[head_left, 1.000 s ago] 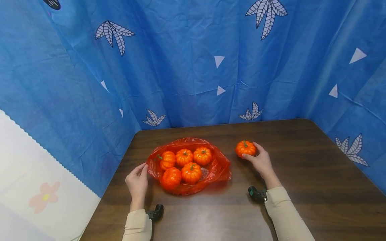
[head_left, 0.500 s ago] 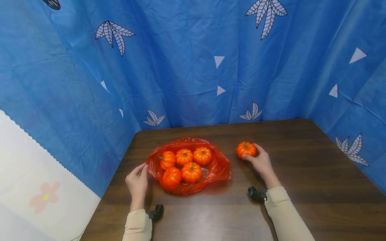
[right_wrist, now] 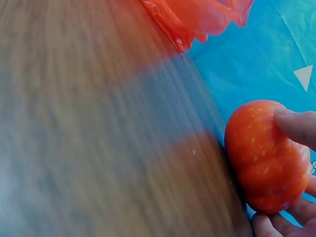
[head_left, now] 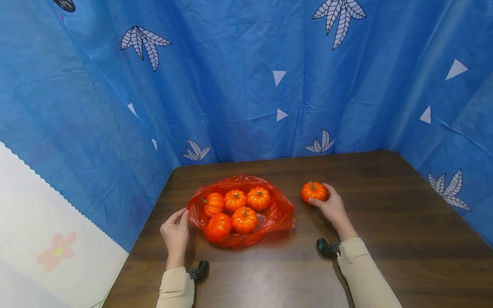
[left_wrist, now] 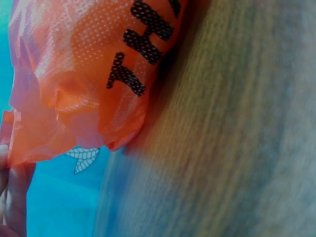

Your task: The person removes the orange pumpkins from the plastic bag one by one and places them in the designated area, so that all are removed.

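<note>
A red plastic bag (head_left: 283, 214) lies open-mouthed on the table with several small orange pumpkins (head_left: 245, 220) inside. My left hand (head_left: 176, 233) pinches the bag's left rim between thumb and fingers. The left wrist view shows the bag's side (left_wrist: 89, 89) with black printed letters, and the fingertips at the left edge. To the right of the bag, my right hand (head_left: 334, 209) grips one more pumpkin (head_left: 313, 191) with a green stem. In the right wrist view the thumb lies on this pumpkin (right_wrist: 261, 153) and fingers curl under it, close to the tabletop.
The dark wooden table (head_left: 385, 205) reaches back to a blue curtain (head_left: 246, 85) printed with white leaves and triangles. A pale cloth with a flower print (head_left: 57, 252) hangs at the left. Black wrist cameras (head_left: 327, 247) sit on both forearms.
</note>
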Demonstrator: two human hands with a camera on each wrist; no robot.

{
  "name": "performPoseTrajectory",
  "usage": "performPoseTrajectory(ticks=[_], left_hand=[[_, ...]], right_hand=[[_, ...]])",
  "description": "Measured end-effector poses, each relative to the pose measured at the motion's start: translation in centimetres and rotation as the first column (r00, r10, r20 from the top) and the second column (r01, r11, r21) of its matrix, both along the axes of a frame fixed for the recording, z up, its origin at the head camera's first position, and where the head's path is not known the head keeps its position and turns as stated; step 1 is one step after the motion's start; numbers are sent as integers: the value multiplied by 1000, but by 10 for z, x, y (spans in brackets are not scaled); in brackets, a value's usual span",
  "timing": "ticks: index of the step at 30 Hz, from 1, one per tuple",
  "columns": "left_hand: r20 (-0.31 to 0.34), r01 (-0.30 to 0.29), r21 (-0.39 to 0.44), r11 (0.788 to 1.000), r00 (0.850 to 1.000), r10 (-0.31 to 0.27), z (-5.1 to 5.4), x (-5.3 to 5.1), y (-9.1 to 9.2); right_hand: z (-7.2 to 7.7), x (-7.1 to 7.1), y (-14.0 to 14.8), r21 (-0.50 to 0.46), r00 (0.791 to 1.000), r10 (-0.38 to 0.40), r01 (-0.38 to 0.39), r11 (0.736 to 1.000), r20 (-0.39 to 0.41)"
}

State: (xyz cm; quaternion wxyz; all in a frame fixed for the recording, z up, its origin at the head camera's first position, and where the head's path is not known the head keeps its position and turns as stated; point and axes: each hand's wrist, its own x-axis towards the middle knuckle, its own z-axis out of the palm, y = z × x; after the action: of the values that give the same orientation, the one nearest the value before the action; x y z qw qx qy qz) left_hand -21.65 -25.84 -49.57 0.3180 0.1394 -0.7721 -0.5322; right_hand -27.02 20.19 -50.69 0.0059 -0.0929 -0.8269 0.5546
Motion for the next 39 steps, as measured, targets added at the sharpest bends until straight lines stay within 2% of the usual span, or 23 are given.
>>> performPoseTrajectory(ticks=[20,25,29,39], left_hand=[[-15,3,1,1000,1000,-3,0,0,0],[-9,1,2,1000,1000,-1,1,1,1],[-4,3,3,1000,1000,-3,2,1,1],[-15,7,-3,1000,1000,-7,2,1,1]], right_hand=[[1,0,-2,3,1000,13,-13,1000,17],[4,0,0,36,1000,20,-20,999,-4],[12,1,3,81,1000,8,-6,997,-21],[44,10,-2,157,994,16,1,988,-106]])
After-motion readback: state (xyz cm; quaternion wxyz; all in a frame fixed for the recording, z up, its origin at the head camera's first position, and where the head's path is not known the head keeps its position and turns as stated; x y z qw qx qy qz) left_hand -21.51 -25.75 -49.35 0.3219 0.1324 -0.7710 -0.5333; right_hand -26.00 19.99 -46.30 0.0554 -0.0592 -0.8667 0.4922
